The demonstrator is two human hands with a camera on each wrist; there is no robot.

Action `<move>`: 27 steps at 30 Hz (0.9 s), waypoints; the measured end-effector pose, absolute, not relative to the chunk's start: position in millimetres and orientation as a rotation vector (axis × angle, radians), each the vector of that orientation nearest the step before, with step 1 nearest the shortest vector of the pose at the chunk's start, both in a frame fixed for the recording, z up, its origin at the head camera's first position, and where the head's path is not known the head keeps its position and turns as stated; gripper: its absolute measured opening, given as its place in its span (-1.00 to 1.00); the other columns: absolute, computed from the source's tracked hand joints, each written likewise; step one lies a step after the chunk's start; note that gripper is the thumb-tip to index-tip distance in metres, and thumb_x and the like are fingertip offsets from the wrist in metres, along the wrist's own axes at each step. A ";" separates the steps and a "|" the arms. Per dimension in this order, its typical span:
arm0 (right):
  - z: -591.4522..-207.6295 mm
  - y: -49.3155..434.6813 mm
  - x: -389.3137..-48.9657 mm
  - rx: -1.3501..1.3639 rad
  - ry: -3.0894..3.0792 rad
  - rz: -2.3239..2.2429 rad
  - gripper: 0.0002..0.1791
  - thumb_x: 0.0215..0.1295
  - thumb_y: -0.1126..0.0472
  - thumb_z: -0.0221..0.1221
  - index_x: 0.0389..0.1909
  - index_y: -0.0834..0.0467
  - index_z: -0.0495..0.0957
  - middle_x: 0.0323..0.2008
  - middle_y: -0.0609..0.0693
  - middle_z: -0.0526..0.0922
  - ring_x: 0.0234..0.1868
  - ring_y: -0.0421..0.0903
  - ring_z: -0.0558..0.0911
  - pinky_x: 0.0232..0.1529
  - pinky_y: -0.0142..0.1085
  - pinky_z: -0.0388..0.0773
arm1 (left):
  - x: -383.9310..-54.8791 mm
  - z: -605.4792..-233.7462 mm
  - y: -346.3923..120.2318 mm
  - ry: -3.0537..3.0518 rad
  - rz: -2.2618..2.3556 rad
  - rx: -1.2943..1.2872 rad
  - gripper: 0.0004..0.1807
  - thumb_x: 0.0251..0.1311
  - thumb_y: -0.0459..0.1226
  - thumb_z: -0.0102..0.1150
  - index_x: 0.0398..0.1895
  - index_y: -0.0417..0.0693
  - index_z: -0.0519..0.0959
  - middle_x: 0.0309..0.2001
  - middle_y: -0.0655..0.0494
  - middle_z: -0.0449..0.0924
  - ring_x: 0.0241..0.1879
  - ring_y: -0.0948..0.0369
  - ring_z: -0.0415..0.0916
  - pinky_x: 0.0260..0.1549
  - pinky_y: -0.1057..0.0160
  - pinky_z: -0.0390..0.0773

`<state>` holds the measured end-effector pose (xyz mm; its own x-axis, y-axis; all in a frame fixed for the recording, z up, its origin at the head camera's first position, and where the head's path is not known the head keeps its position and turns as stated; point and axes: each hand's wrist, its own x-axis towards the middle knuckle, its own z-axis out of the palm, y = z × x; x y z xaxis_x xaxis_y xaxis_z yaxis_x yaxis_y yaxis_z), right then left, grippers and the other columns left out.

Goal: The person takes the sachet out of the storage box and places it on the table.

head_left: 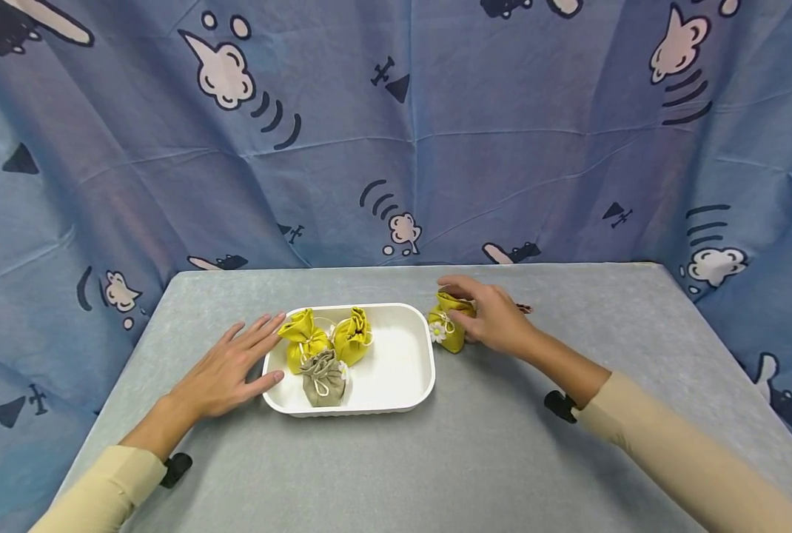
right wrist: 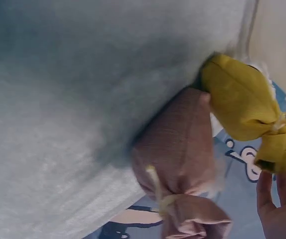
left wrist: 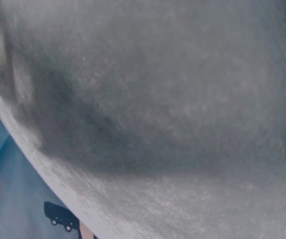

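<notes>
My left hand (head_left: 232,368) lies with fingers spread along the left rim of a white tray (head_left: 399,355). Inside that tray sit two yellow drawstring pouches (head_left: 352,337) and a grey-beige drawstring pouch (head_left: 325,381). Just right of the tray stands another yellow pouch (head_left: 451,337) with a white flower on its cord. My right hand (head_left: 496,318) reaches around its top, thumb in front and fairly straight fingers behind. In the right wrist view, fingertips (right wrist: 265,186) meet the pouch's gathered mouth. Beside it stands a dusty-pink pouch (right wrist: 178,144), mostly hidden behind the hand in the head view.
A grey cloth-like tabletop (head_left: 396,474) lies under everything. Behind it hangs a blue patterned curtain (head_left: 396,148). A dark band (head_left: 559,406) sits at the right wrist, another (head_left: 176,470) at the left. Mostly tabletop fills the left wrist view.
</notes>
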<state>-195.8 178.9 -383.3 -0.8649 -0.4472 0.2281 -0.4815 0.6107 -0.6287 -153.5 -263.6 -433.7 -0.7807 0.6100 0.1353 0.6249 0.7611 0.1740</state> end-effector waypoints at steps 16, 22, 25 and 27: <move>-370.4 133.5 -190.5 0.945 -2.713 1.106 -0.37 0.18 0.34 0.38 0.30 0.22 0.46 0.23 0.11 0.58 0.24 0.07 0.56 0.28 -0.01 0.43 | -152.0 -432.7 -263.8 -2.895 -0.325 -1.000 -0.22 0.35 0.12 0.08 0.48 -0.17 0.28 0.57 0.06 0.03 0.51 -0.04 0.04 0.38 -0.25 0.01; -368.6 116.4 -186.4 1.020 -2.702 1.189 -0.27 0.14 0.34 0.42 0.36 0.23 0.40 0.29 0.11 0.52 0.24 0.05 0.56 0.29 -0.06 0.43 | -152.7 -432.7 -263.7 -2.887 -0.327 -1.003 -0.21 0.35 0.12 0.08 0.48 -0.16 0.28 0.57 0.07 0.02 0.50 -0.04 0.05 0.37 -0.27 0.03; -369.8 109.2 -185.8 1.077 -2.689 1.247 -0.22 0.12 0.36 0.43 0.39 0.25 0.35 0.33 0.14 0.47 0.26 0.05 0.54 0.30 -0.11 0.42 | -152.9 -433.2 -263.8 -2.886 -0.329 -1.002 -0.21 0.34 0.12 0.09 0.48 -0.16 0.28 0.57 0.08 0.02 0.50 -0.05 0.05 0.36 -0.28 0.04; -370.4 104.8 -185.2 1.110 -2.677 1.263 -0.20 0.11 0.36 0.43 0.40 0.26 0.34 0.34 0.15 0.45 0.26 0.05 0.54 0.30 -0.13 0.41 | -152.7 -433.5 -263.7 -2.888 -0.328 -1.000 -0.21 0.34 0.13 0.08 0.48 -0.16 0.28 0.57 0.08 0.01 0.50 -0.05 0.05 0.37 -0.28 0.03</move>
<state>-185.2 104.8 -370.4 -0.7532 -0.6026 0.2638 -0.5868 0.4342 -0.6834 -152.7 -263.7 -433.5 -0.7861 0.6036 0.1331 0.6180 0.7656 0.1785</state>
